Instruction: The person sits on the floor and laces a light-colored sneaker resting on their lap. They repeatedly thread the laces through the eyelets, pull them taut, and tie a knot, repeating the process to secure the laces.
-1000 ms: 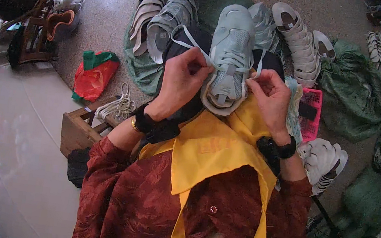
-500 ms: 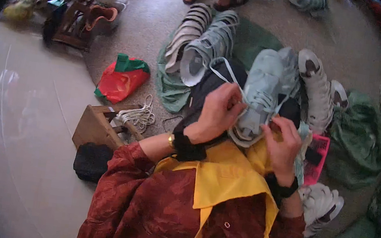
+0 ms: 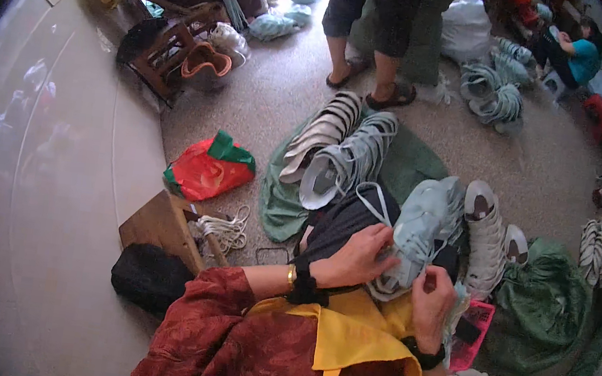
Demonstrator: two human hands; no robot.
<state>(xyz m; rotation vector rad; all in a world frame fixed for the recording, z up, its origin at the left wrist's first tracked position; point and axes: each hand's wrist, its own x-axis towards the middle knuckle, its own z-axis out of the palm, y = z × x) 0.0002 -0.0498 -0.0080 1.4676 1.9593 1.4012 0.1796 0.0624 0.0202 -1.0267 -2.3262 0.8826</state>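
A pale blue-green sneaker (image 3: 423, 215) lies over my lap with its toe pointing away from me. My left hand (image 3: 360, 257) is at its left side, fingers bent around a pale shoelace (image 3: 378, 200) that loops up beyond the fingertips. On the other side, my right hand (image 3: 432, 300) pinches a lace end close to the shoe's opening. The crossed lacing between the hands is partly covered by my fingers. Under the sneaker are dark cloth (image 3: 346, 220) and my yellow apron (image 3: 364, 341).
Rows of nested shoes (image 3: 351, 156) lie on a green sack (image 3: 427, 155) ahead. White shoes (image 3: 484, 242), a green bag (image 3: 544, 304) and a pink basket (image 3: 471, 336) are at right. White laces (image 3: 227, 231) hang on a wooden stool (image 3: 163, 227) at left. A person (image 3: 373, 15) stands ahead.
The view has tilted up, so everything sits lower and more people show. My right hand has drawn back slightly toward me from the sneaker; the left stays beside it.
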